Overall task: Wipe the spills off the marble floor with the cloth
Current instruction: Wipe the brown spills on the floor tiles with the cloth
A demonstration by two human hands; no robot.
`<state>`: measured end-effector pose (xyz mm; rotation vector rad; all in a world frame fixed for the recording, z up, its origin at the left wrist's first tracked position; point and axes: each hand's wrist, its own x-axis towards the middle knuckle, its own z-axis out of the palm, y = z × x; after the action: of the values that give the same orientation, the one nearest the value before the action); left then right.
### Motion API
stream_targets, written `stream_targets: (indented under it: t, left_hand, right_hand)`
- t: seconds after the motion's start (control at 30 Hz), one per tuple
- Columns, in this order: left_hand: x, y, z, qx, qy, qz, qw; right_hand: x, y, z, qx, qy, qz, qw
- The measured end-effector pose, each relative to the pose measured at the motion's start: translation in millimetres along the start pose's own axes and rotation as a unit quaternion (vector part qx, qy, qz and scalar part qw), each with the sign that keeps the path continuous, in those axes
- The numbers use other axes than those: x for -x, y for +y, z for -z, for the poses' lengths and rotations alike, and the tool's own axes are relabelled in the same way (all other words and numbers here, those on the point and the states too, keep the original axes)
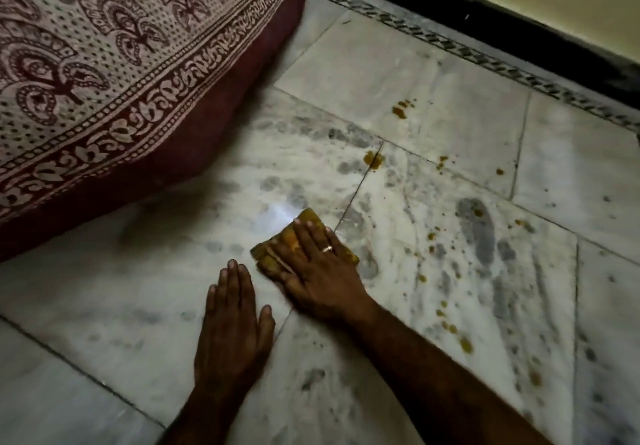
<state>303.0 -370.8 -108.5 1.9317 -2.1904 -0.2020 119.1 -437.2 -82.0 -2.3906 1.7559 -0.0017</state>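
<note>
A folded yellow-brown cloth [308,219] lies flat on the white marble floor [398,74]. My right hand [320,268], wearing a ring, presses down on it with spread fingers and hides most of it. My left hand [232,327] rests palm-down on the bare floor just left of the cloth, fingers together, holding nothing. Orange-brown spills dot the marble to the right: a blot on the tile joint [374,159], a cluster farther back [400,109], and several drops running down the right side [465,345].
A mattress or cushion under a maroon-patterned cover [114,74] fills the upper left, its edge overhanging the floor. A patterned floor border [485,58] and a black skirting [502,19] run along the wall at the upper right.
</note>
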Motion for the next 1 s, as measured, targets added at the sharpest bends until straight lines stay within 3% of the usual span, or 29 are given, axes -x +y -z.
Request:
stream_targets:
  t: [0.2, 0.3, 0.43, 0.53, 0.7, 0.83, 1.0]
  left_hand:
    - [-2, 2, 2, -0.017, -0.023, 0.002, 1.000]
    - [-3, 1, 1, -0.027, -0.038, 0.004, 0.999]
    - [8, 20, -1, -0.023, -0.039, -0.028, 0.999]
    - [30, 52, -8, -0.013, -0.039, -0.067, 0.997]
    - [33, 62, -9, -0.024, -0.050, -0.066, 0.996]
    - [33, 63, -11, -0.018, -0.050, -0.066, 0.996]
    - [36, 60, -15, -0.021, -0.036, -0.088, 0.995]
  right_hand:
    - [30, 65, 11, 0.004, -0.018, -0.123, 0.992]
    - [68, 64, 2, -0.001, -0.002, -0.180, 0.984]
    - [105, 10, -16, -0.025, 0.008, -0.097, 0.995]
    - [85, 19, -10, 0.004, 0.039, -0.040, 0.998]
    - [104, 75, -3, 0.018, 0.001, -0.158, 0.987]
    - [180, 39, -22, -0.008, 0.059, -0.188, 0.980]
    - [180, 6, -25, 0.001, 0.086, -0.055, 0.995]
